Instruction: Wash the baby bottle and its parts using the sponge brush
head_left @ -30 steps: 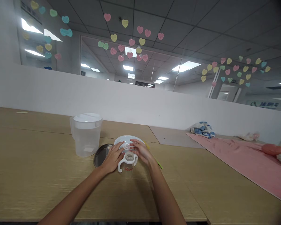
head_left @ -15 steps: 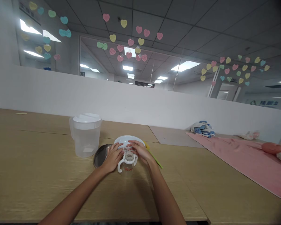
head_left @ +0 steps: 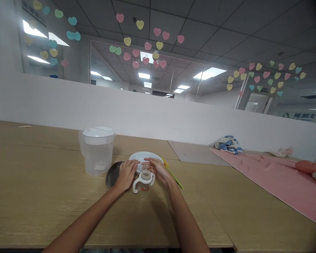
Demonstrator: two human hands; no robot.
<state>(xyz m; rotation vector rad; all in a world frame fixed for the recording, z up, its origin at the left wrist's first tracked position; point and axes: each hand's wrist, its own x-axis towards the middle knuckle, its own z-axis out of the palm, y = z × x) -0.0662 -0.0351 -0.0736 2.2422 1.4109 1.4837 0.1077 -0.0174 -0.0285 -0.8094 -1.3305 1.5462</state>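
Observation:
A clear baby bottle (head_left: 145, 186) with red print and two white curved handles stands upright on the table, its neck uncovered. Just behind the neck, a small clear ring-shaped piece (head_left: 143, 166) with a thin tube shows between my hands. My right hand (head_left: 158, 170) curls its fingers around this piece from the right. On the other side, my left hand (head_left: 126, 174) has its fingers bent and pressed together; what lies under them is hidden. A white plate (head_left: 144, 154) is behind both hands, and a dark round metal tray (head_left: 112, 176) sits left of my left hand.
A translucent lidded pitcher (head_left: 98, 154) stands to the left. Green and yellow utensils (head_left: 176, 178) lie right of my right hand. Further right are a pink cloth (head_left: 255, 172) and a blue-and-white cloth (head_left: 228, 144). A low white wall bounds the table's back.
My left hand has drawn slightly left and its fingers have bunched. The clear piece between my hands shows more plainly now. The bottle stays in place.

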